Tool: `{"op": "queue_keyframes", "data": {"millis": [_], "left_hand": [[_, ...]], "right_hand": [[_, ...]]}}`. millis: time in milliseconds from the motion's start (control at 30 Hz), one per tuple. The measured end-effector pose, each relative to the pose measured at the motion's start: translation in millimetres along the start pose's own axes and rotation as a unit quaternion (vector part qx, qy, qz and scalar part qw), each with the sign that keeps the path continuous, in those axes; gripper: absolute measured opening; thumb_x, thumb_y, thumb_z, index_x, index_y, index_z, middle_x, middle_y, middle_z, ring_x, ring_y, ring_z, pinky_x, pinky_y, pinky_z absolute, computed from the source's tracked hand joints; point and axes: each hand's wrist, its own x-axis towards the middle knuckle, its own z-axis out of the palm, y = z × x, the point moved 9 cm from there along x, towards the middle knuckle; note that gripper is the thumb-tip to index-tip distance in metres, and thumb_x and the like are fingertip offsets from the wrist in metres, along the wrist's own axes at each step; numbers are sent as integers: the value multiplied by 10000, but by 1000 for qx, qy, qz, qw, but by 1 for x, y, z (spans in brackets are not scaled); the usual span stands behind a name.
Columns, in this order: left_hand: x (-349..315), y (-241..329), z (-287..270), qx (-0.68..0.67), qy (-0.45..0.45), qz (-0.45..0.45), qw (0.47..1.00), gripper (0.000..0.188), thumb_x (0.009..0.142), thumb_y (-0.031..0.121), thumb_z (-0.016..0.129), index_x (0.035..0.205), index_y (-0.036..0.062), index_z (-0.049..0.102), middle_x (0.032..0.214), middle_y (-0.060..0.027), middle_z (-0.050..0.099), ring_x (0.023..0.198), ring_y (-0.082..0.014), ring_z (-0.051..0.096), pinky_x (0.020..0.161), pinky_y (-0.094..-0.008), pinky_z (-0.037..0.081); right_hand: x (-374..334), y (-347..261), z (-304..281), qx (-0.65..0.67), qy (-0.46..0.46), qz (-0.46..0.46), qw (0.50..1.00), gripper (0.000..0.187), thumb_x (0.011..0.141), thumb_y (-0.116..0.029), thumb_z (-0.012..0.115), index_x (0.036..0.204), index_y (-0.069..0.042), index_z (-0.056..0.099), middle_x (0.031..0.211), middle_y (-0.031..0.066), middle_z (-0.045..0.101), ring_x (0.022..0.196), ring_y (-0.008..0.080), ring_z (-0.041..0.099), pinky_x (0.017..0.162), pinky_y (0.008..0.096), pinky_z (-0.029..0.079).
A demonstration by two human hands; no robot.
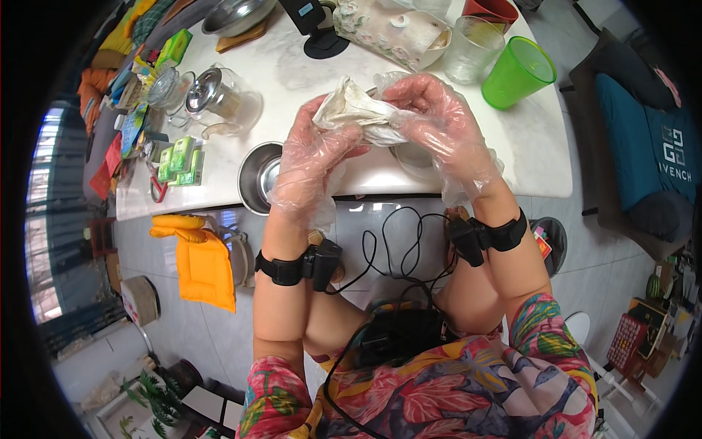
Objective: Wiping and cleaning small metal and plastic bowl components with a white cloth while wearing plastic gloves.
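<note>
Between both gloved hands (380,139), crumpled cloth (358,110)

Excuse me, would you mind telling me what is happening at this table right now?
A seated person in clear plastic gloves holds a crumpled, pale, wet-looking cloth-like lump in both hands, left hand and right hand, above the white marble table. A small steel bowl sits at the near edge. A glass teapot and a green cup stand farther back.

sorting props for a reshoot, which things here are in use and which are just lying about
In use: left hand and right hand, both gloved, gripping a pale wad; bowl beneath it.

Lying about: green cup, glass, teapot, steel bowl, yellow mitt.
</note>
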Motion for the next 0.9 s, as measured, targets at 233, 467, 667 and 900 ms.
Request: {"op": "queue_keyframes", "data": {"millis": [233, 467, 667, 900], "left_hand": [[0, 0, -6, 9, -36, 23, 999, 344, 775, 1, 630, 1097, 4, 506, 960, -62, 565, 871, -136, 564, 806, -267, 470], [-4, 14, -19, 24, 31, 73, 997, 285, 778, -16, 614, 1042, 24, 517, 954, -39, 527, 839, -109, 544, 767, -242, 473], [-4, 18, -38, -28, 86, 102, 991, 275, 793, -30, 574, 1049, 30, 493, 948, -44, 502, 828, -114, 561, 758, -274, 521], [-12, 32, -39, 108, 149, 164, 969, 221, 822, -11, 555, 1040, 6, 524, 968, -80, 574, 893, -178, 588, 809, -299, 479]], "right_hand": [[-3, 28, 2, -2, 12, 148, 989, 281, 817, -139, 639, 1045, -4, 547, 905, 25, 583, 847, 101, 546, 781, 244, 448], [-4, 18, -3, -11, 17, 158, 987, 179, 842, -148, 618, 922, 11, 599, 857, 50, 614, 747, 89, 560, 707, 233, 457], [0, 13, -21, 23, 45, 95, 994, 205, 856, -107, 553, 1004, 35, 564, 885, 65, 610, 757, 118, 570, 744, 249, 455], [1, 5, -31, 90, 85, 45, 991, 137, 846, -85, 579, 959, -7, 571, 902, 22, 572, 850, 94, 543, 774, 242, 445]]}}
